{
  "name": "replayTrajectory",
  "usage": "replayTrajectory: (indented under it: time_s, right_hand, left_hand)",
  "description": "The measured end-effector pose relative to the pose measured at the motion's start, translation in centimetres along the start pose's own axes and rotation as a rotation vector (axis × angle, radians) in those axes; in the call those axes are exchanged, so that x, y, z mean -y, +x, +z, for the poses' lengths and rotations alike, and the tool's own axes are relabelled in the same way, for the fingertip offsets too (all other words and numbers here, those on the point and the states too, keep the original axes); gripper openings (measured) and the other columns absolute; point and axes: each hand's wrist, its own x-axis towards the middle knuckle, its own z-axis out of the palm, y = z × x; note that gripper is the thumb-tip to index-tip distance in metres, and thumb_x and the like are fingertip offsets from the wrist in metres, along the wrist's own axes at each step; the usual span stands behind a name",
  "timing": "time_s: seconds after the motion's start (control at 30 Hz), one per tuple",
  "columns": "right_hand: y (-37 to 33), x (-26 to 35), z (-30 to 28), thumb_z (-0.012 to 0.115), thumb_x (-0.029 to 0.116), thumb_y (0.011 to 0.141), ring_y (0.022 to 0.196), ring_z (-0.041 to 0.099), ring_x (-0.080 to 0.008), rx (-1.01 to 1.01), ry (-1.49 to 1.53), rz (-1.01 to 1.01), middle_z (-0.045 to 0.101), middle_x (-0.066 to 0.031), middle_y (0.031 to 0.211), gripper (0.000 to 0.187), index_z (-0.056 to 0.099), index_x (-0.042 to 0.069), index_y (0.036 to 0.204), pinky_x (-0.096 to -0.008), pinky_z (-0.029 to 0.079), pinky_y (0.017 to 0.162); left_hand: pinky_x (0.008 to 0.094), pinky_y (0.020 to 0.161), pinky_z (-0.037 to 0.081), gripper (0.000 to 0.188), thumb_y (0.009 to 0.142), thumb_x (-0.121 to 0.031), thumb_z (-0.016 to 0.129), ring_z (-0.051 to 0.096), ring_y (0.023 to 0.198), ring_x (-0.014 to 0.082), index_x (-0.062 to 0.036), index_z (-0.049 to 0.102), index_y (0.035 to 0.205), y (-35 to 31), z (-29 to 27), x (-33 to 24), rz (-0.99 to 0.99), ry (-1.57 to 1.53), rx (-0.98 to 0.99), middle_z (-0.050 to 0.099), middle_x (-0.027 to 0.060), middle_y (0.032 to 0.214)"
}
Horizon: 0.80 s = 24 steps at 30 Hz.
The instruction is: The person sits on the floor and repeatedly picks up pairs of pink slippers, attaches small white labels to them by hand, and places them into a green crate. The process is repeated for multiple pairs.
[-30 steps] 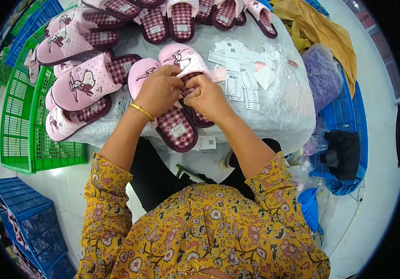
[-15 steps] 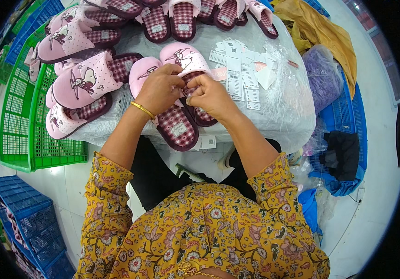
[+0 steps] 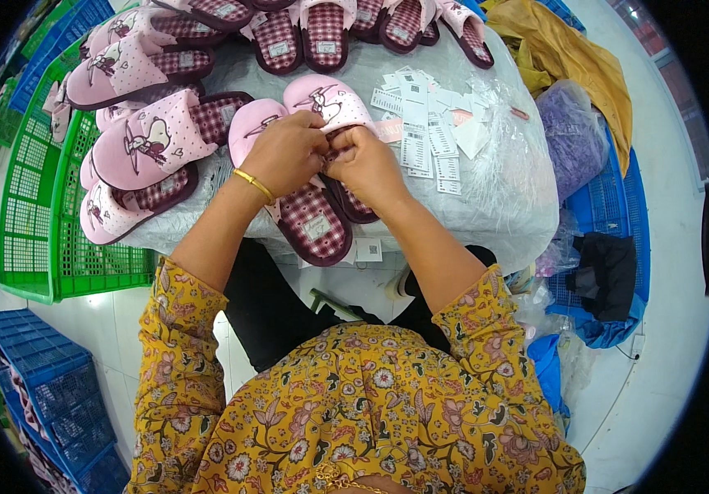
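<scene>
A pair of pink slippers (image 3: 340, 100) with dark checked insoles lies on the plastic-covered table in front of me, toes pointing away. My left hand (image 3: 291, 152) rests over the left slipper, fingers curled and closed at the inner edge of its opening. Right beside it, my right hand (image 3: 363, 165) is closed in a pinch over the insole of the other slipper. The fingertips of both hands meet between the two uppers; what they pinch is hidden. Below my left hand, the checked insole (image 3: 315, 229) of the left slipper shows a pale label.
Paper tags (image 3: 430, 123) lie right of the slippers. More pink slippers (image 3: 149, 144) stand along the table's left and far sides. A green crate (image 3: 56, 222) is at the left, a blue crate (image 3: 50, 370) below it. Purple stuff in a clear bag (image 3: 573, 136) sits right of the table.
My right hand has shifted slightly left, its fingers closer to those of my left hand. The slippers have hardly moved.
</scene>
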Motion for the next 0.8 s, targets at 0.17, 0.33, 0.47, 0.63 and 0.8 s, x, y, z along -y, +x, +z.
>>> replayTrajectory:
  time_s: [0.17, 0.33, 0.47, 0.63, 0.8]
  right_hand:
    - [-0.1, 0.0, 0.0, 0.075, 0.019, 0.072, 0.083, 0.069, -0.0244, -0.02, -0.009, 0.008, 0.072, -0.0081, 0.086, 0.031, 0.065, 0.006, 0.098, -0.035, 0.052, 0.074]
    - [0.0, -0.1, -0.1, 0.07, 0.007, 0.082, 0.073, 0.063, -0.0119, 0.026, 0.159, 0.012, 0.068, -0.0066, 0.084, 0.024, 0.062, -0.001, 0.103, -0.0248, 0.05, 0.065]
    - [0.1, -0.8, 0.3, 0.066, 0.006, 0.088, 0.083, 0.062, -0.011, -0.02, 0.434, -0.109, 0.067, -0.0064, 0.097, 0.023, 0.061, -0.001, 0.11, -0.0237, 0.05, 0.07]
    - [-1.0, 0.6, -0.2, 0.062, 0.005, 0.093, 0.087, 0.061, -0.009, 0.071, 0.823, -0.174, 0.067, -0.0041, 0.1, 0.018, 0.062, -0.002, 0.109, -0.0232, 0.05, 0.077]
    - [-0.3, -0.2, 0.1, 0.063, 0.009, 0.094, 0.084, 0.059, -0.0068, 0.132, 0.638, -0.216, 0.065, -0.0015, 0.097, 0.017, 0.061, 0.001, 0.108, -0.0216, 0.049, 0.073]
  left_hand:
    - [0.0423, 0.078, 0.05, 0.01, 0.078, -0.009, 0.059, 0.061, 0.09, 0.0316, -0.0051, 0.066, 0.085, 1.4, -1.0, -0.4, -0.034, 0.15, 0.192, 0.059, 0.0125, 0.097]
    - [0.0426, 0.074, 0.05, 0.011, 0.082, -0.008, 0.057, 0.061, 0.083, 0.0339, -0.004, 0.062, 0.091, 2.5, -1.5, 0.3, 0.02, 0.273, 0.231, 0.056, 0.0136, 0.094]
    - [0.0417, 0.076, 0.05, 0.007, 0.085, -0.007, 0.057, 0.061, 0.088, 0.0344, -0.0023, 0.06, 0.089, 3.0, -3.1, -0.7, 0.021, 0.116, 0.138, 0.057, 0.0141, 0.098]
    - [0.0389, 0.084, 0.049, 0.007, 0.084, -0.005, 0.059, 0.059, 0.099, 0.0326, -0.0018, 0.06, 0.09, 1.8, -5.0, -3.6, 0.113, 0.057, 0.032, 0.058, 0.0131, 0.106]
    - [0.0387, 0.087, 0.048, 0.01, 0.08, -0.002, 0.063, 0.058, 0.102, 0.0324, -0.0025, 0.061, 0.09, -0.2, -5.2, -3.9, 0.096, 0.081, -0.158, 0.058, 0.0133, 0.11]
